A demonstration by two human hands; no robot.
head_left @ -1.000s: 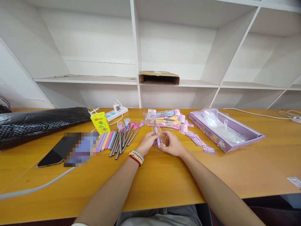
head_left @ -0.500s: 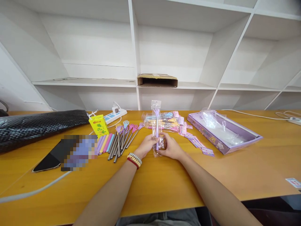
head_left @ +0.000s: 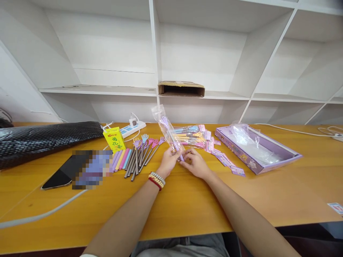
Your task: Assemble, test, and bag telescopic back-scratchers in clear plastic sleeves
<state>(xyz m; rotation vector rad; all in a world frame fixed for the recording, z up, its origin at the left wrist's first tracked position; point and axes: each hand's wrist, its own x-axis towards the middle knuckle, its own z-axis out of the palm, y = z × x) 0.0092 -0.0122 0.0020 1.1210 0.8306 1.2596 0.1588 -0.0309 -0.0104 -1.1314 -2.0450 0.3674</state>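
A purple back scratcher [head_left: 174,139] with a small hand-shaped head sits inside a clear plastic bag [head_left: 160,116], tilted with its head up and to the left. My left hand [head_left: 169,161] is closed around its lower part. At the handle's bottom end, my right hand [head_left: 196,163] pinches with curled fingers. Left of my hands lie several loose scratcher rods [head_left: 136,160] with coloured hand heads. Beside them are several pastel handles [head_left: 122,160] in a row. Bagged scratchers [head_left: 190,136] in blue, yellow and pink lie just beyond my right hand.
Printed cards [head_left: 223,159] trail toward a purple box [head_left: 248,159] holding clear bags. A yellow tea box [head_left: 114,139], a power strip [head_left: 134,129], a phone [head_left: 64,173] and a black wrapped bundle [head_left: 48,141] stand left. A cardboard box [head_left: 181,89] sits on the white shelf.
The bagged scratcher has gone from upright to leaning left, its top lifted. Both hands still hold its lower part, and the right fingers have shifted round the handle's end.
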